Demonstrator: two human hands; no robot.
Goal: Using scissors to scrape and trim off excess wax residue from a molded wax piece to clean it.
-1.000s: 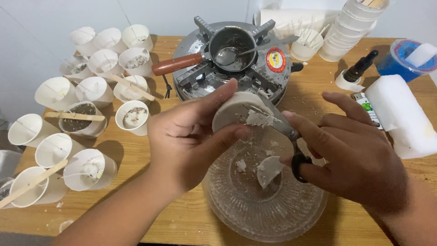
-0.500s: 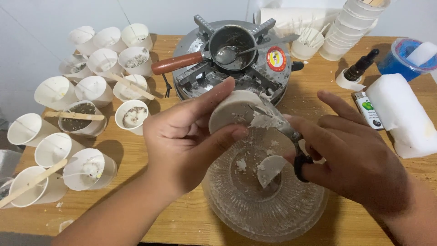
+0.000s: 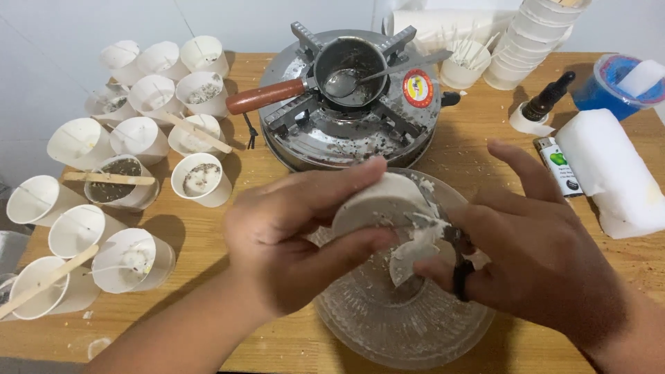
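I'm looking straight down at a wooden table (image 3: 208,235), both hands meeting over a clear glass bowl (image 3: 388,325) near the front edge. My left hand (image 3: 291,249) has a round white block of wax (image 3: 381,204) pinched between thumb and curled fingers, closed firmly on it and tilting it over the bowl. My right hand (image 3: 540,256) is wrapped around a small cutting tool (image 3: 457,266) with a dark handle; its lower fingers are closed on the handle while the index finger sticks out straight. I can't tell what kind of blade it has, but the metal part lies against the right edge of the wax block. A curved white shaving (image 3: 409,260) hangs off the block just below the tool, and white crumbs lie inside the bowl.

Right behind the bowl sits a round metal stove (image 3: 312,131) carrying a small pot (image 3: 350,66) with a reddish-brown handle and a spoon (image 3: 388,73) resting in it. To the left stands a crowd of white paper cups (image 3: 138,138), some with wooden sticks (image 3: 107,179) across the rims. On the right I see a big white block (image 3: 609,173), a dark dropper bottle (image 3: 544,104), a blue tub (image 3: 609,86) and 1 tall stack of white cups (image 3: 533,41).
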